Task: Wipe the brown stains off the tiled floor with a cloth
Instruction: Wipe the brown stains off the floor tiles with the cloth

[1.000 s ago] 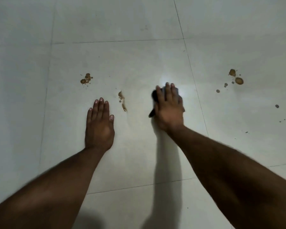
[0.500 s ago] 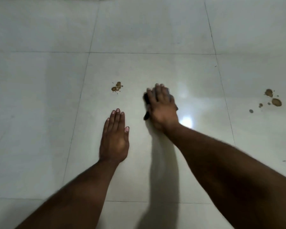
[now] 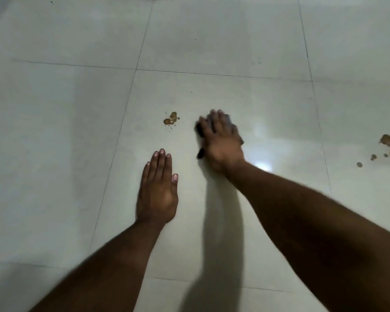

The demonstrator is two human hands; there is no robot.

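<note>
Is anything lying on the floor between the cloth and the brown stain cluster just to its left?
Nothing: in the head view, bare tile separates the dark cloth from the brown stain cluster.

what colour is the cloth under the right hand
Dark, near black: the cloth shows only at the edges of the right hand, seen in the head view.

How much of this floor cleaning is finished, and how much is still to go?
The tile around the cloth shows no brown marks now, so that patch looks done. The right hand presses the cloth to the floor; the left hand rests flat on the tile. Still left: the stain just left of the cloth, and the cluster of spots at the far right.
</note>
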